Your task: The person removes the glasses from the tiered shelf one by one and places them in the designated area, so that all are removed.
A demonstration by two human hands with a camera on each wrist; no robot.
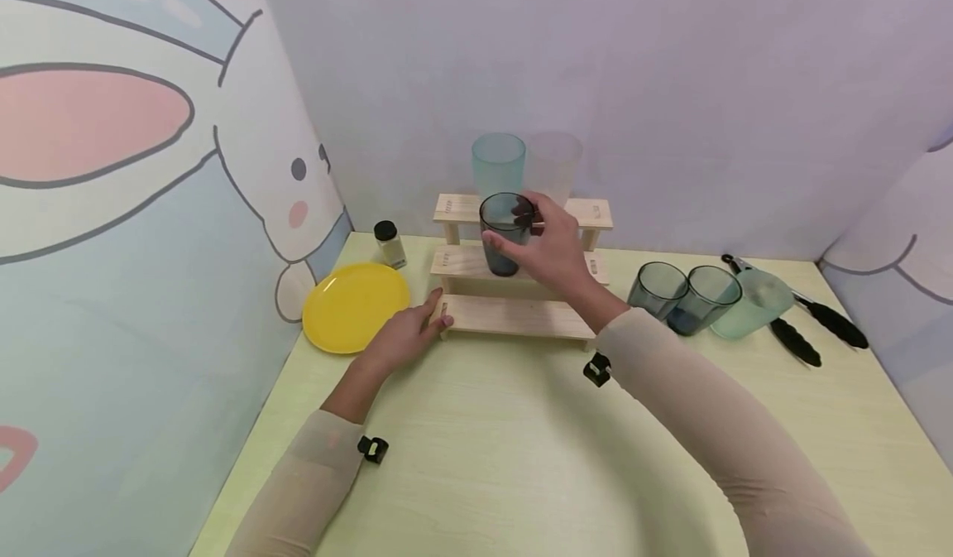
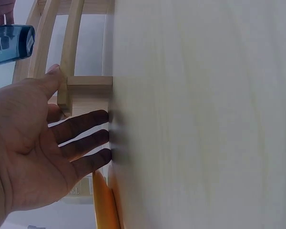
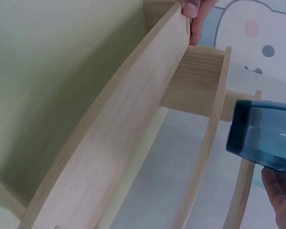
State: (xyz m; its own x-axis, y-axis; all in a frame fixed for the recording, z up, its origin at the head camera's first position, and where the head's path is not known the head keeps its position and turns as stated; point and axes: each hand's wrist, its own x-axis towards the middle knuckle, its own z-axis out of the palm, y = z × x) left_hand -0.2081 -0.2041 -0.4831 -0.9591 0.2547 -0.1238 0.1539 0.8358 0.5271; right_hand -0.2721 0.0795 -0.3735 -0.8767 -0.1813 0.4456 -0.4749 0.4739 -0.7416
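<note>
My right hand (image 1: 557,247) grips a dark blue-grey glass (image 1: 500,247) by its sides, thumb in front. The glass is upright just above the middle step of a three-step wooden rack (image 1: 521,315); in the left wrist view a small gap shows under its base (image 2: 27,42). My left hand (image 1: 405,333) holds the left end of the lowest step, thumb on the board and index finger at its end. Its other fingers (image 2: 88,129) extend near the tabletop. On the top step stand a pale teal cup (image 1: 497,160) and a frosted clear cup (image 1: 557,160), partly hidden.
A yellow plate (image 1: 353,309) lies left of the rack, with a black-lidded jar (image 1: 390,247) behind it. To the right stand two dark glasses (image 1: 658,288) and a tilted pale green cup (image 1: 755,304), beside black-handled utensils (image 1: 834,323). Walls enclose the table's back and sides.
</note>
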